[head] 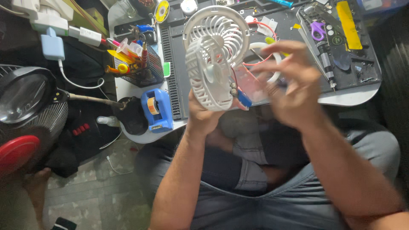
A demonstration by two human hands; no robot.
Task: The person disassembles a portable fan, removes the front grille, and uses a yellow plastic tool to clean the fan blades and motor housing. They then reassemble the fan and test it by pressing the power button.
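Small home repair workshop, electronics kind. Cramped white bench was covered by dark ridged work mat, littered with small parts and wires. Mesh tool holder stood crammed with screwdrivers and pens. Blue tape dispenser sat at bench edge. Magnifier lamp hung over floor at left. Chargers and white cables lay heaped nearby. Tiled floor showed below seated person's knees.

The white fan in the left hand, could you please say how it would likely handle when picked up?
The white fan is probably light: the left hand holds it up alone. Its thin slatted grille looks stiff but breakable. Loose wires at its base could snag.
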